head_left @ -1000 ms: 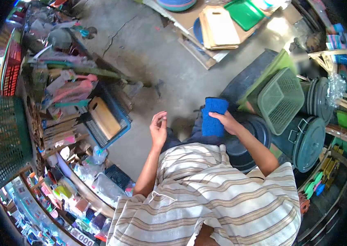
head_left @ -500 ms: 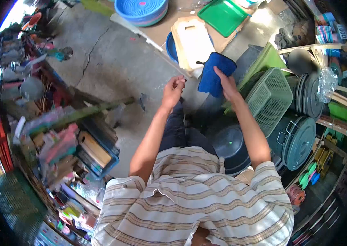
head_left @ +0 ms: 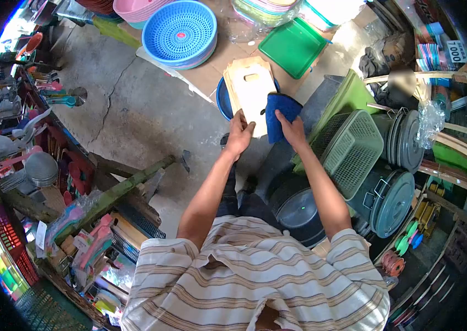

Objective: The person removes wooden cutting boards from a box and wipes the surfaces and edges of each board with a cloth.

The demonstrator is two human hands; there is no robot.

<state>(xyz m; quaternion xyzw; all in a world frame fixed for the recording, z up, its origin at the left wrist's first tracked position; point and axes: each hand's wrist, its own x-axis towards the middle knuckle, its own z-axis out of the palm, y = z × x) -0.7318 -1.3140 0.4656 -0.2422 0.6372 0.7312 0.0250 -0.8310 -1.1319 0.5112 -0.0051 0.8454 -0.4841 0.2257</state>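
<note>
My right hand [head_left: 292, 131] is closed on a folded blue cloth [head_left: 281, 114] with a dark edge, thumb on top. The cloth overlaps the right side of a pale wooden cutting board [head_left: 253, 94] with a slot handle, uppermost in a small stack. At the near left corner of that board is my left hand [head_left: 239, 134], its fingers curled at the edge and the thumb over the near end. Beneath the boards shows part of a blue basin [head_left: 223, 101].
Beyond the boards lie blue woven baskets [head_left: 180, 34] and a green tray [head_left: 293, 47]. To my right stand a grey-green basket [head_left: 353, 154], lidded bins [head_left: 392, 204] and a black tub [head_left: 298, 209]. Shelves of kitchenware [head_left: 40, 168] line the left, beside a concrete floor [head_left: 128, 105].
The view has shifted, bringing the boards lower in it. My left hand has gone from empty space to the board's near corner. The blue cloth has come over the board's right side.
</note>
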